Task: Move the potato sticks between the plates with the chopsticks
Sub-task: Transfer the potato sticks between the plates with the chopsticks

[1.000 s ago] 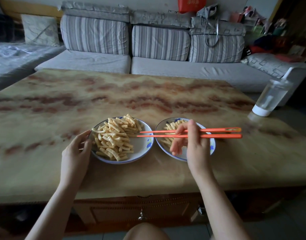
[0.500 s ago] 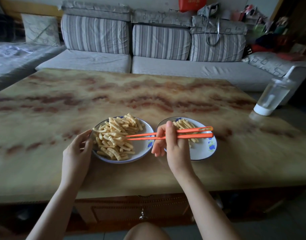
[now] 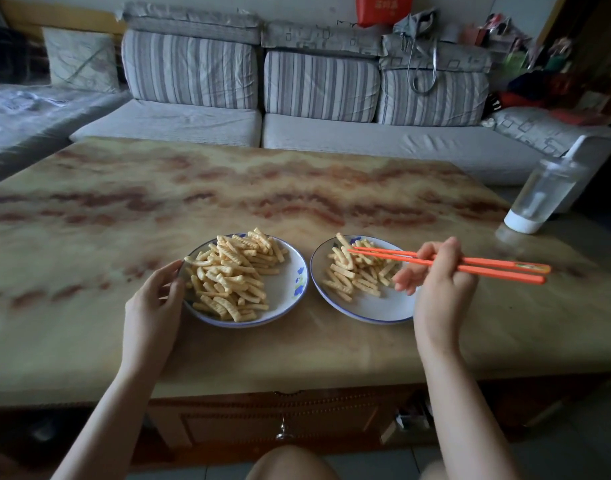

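Observation:
Two white plates with blue flowers stand side by side on the marble-patterned table (image 3: pixel 89 237). The left plate (image 3: pixel 290 292) carries a large heap of potato sticks (image 3: pixel 234 275). A smaller heap of sticks (image 3: pixel 356 275) lies on the right plate (image 3: pixel 376 308). My right hand (image 3: pixel 439 285) grips orange chopsticks (image 3: pixel 487 266) over the right plate's right edge. Their tips reach left onto the top of the smaller heap; whether they pinch a stick I cannot tell. My left hand (image 3: pixel 155 306) holds the left plate's left rim, thumb on top.
A clear plastic bottle with a white base (image 3: pixel 539 199) stands near the table's right edge. A grey striped sofa (image 3: pixel 331 140) runs along the far side of the table. The table's near edge lies just below my wrists.
The chopstick tips were in the left plate's heap half a second ago. My right hand has swung right, and the tips are now on the right plate's heap. My left hand has stayed put.

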A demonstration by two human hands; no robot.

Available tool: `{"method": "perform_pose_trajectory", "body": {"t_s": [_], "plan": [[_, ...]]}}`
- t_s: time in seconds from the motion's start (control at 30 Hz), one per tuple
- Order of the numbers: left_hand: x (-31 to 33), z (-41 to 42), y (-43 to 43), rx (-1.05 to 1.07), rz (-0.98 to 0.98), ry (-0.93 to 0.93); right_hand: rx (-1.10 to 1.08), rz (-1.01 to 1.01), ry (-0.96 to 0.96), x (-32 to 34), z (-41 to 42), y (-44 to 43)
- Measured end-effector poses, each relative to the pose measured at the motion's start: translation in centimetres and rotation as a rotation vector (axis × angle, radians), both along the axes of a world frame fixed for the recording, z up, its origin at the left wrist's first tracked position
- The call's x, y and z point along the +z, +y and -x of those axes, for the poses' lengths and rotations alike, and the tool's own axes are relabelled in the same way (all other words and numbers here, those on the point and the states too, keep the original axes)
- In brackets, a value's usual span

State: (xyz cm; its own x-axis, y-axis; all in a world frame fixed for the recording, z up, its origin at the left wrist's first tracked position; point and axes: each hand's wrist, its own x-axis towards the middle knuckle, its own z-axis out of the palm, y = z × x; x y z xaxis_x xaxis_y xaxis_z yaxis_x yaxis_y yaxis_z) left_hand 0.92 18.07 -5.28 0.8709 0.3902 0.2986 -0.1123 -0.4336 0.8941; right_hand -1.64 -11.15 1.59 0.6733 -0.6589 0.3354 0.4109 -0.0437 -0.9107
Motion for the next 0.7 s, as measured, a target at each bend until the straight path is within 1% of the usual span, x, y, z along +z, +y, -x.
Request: {"method": "perform_pose_trajectory", "body": {"t_s": [0.1,0.37,0.53,0.6,0.7], "plan": [[0.1,0.1,0.0,0.001,0.006,0.006,-0.043,0.028,0.022,-0.3,0.0,-0.6],[0.3,0.2,-0.2,0.002,0.003,0.006,-0.063,0.093,0.086,-0.9,-0.2,-0.9],[0.2,0.1,-0.1,0.001,0.001,0.006,-0.061,0.042,0.002,-0.2,0.4,-0.6],[0.2,0.1,0.0,0.001,0.004,0.006,-0.015,0.024,-0.033,0.1,0.6,-0.1],[0.2,0.1,-0.1,0.0,0.009,0.008,0.14,0.034,-0.036,0.0,0.6,1.4]]}}
